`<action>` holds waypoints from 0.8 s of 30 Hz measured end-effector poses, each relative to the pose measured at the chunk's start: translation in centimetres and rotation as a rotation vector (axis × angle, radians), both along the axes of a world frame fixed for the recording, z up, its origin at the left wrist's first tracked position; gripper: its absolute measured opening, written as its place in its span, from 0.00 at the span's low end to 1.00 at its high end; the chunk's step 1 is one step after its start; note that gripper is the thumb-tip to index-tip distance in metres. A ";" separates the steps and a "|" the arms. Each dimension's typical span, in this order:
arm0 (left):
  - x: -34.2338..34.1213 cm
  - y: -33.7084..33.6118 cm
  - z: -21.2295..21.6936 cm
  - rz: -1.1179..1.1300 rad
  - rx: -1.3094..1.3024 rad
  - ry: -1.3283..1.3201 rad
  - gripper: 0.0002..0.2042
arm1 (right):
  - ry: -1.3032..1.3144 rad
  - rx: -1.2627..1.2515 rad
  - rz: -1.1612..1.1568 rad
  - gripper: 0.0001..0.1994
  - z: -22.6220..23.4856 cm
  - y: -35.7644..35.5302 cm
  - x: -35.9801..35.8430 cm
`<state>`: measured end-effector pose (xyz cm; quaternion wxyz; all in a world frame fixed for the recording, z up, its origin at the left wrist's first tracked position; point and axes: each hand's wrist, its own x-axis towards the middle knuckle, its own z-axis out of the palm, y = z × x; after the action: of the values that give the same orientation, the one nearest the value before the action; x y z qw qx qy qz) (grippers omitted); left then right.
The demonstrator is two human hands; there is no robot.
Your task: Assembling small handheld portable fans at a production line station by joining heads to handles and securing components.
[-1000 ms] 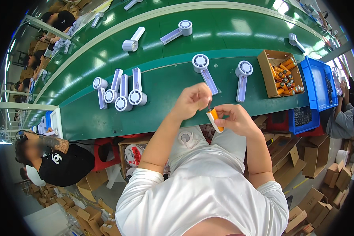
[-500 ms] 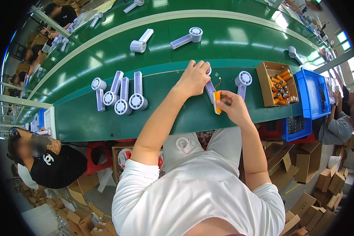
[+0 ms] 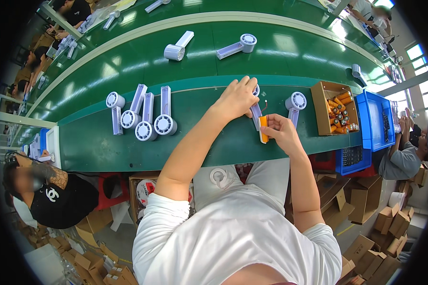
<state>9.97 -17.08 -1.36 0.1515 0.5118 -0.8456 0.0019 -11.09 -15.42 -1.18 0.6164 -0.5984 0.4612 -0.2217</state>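
Note:
My left hand (image 3: 237, 99) is closed round the head end of a pale lavender handheld fan housing (image 3: 256, 113), whose open handle points toward me. In my right hand (image 3: 281, 133), thumb and fingers pinch an orange cylindrical battery (image 3: 264, 128) at the near end of that handle. Thin wires (image 3: 265, 107) rise from the battery to a small white connector. Just right of my hands lies another fan housing (image 3: 296, 102). Several more fan housings (image 3: 147, 129) sit in a group to the left on the green table (image 3: 199, 142).
An open cardboard box (image 3: 322, 111) of orange batteries stands at right, beside blue trays (image 3: 373, 135) with small dark parts. Beyond the table, a green conveyor (image 3: 280, 52) carries fan housings (image 3: 245, 42). Co-workers sit left (image 3: 66, 199) and right (image 3: 404, 154). Cartons lie on the floor.
On the conveyor, the fan housings have shifted to the right. Both hands keep their grips on the housing and battery, with little movement. The whole view has shifted slightly.

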 end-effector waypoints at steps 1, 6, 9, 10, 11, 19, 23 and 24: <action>0.2 -0.2 0.1 0.000 0.001 0.003 0.11 | 0.003 0.001 0.000 0.17 0.1 0.0 0.1; 1.6 -1.4 -0.5 -0.057 0.347 0.396 0.11 | 0.068 0.002 0.016 0.14 -0.1 0.0 0.0; 0.4 -1.7 -2.9 0.112 -0.071 0.736 0.14 | 0.107 -0.013 0.039 0.15 0.1 0.0 0.1; -0.3 -1.8 -4.0 0.200 -0.184 0.857 0.14 | 0.108 -0.011 0.048 0.15 0.1 0.1 0.3; -0.1 -2.0 -4.9 0.210 -0.186 0.857 0.14 | 0.095 -0.045 0.063 0.16 0.1 0.1 0.5; 0.3 -2.6 -5.8 0.138 -0.021 1.005 0.09 | -0.001 -0.277 -0.151 0.20 1.8 0.0 1.6; 0.5 -2.4 -6.5 0.163 -0.004 0.970 0.10 | 0.204 -0.406 -0.100 0.20 0.8 -0.8 2.8; 0.4 -2.6 -6.2 0.154 -0.046 0.952 0.10 | 0.218 -0.446 -0.072 0.20 0.8 -0.9 3.0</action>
<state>10.36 -19.65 -7.59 0.5324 0.5134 -0.6417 -0.2028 -8.12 -16.27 -0.41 0.4075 -0.7232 0.4858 -0.2737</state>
